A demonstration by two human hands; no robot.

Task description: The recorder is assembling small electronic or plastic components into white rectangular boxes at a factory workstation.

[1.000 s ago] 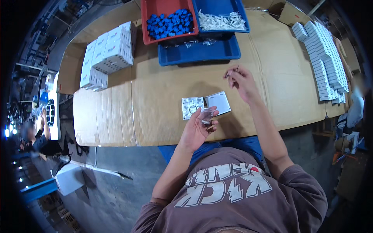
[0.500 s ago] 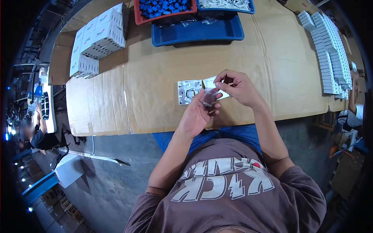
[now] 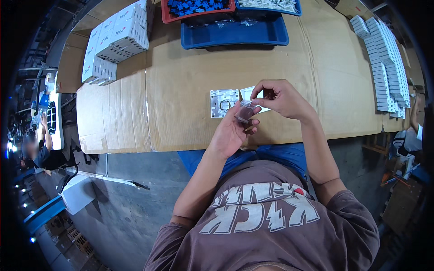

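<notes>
A small clear plastic bag (image 3: 244,114) lies across the fingers of my left hand (image 3: 232,133), which is curled around it palm up. Thumb and forefinger of my right hand (image 3: 278,100) pinch the bag's upper edge. What is inside the bag is too small to make out. Just beyond my hands, an opened white plastic box (image 3: 218,97) lies on the table, with a round fitting in its left half. Its white lid half (image 3: 247,93) is partly hidden behind my right hand.
White boxes (image 3: 118,38) are stacked at the far left, and white flat pieces (image 3: 383,67) at the right. At the back stand an empty blue tray (image 3: 235,44), a red bin (image 3: 165,13) of blue parts and a bin (image 3: 298,8) of white parts. Cardboard (image 3: 181,74) covers the table.
The view has shifted slightly, so the table things sit a little higher and further right. Both hands keep hold of the bag, which now shows more plainly.
</notes>
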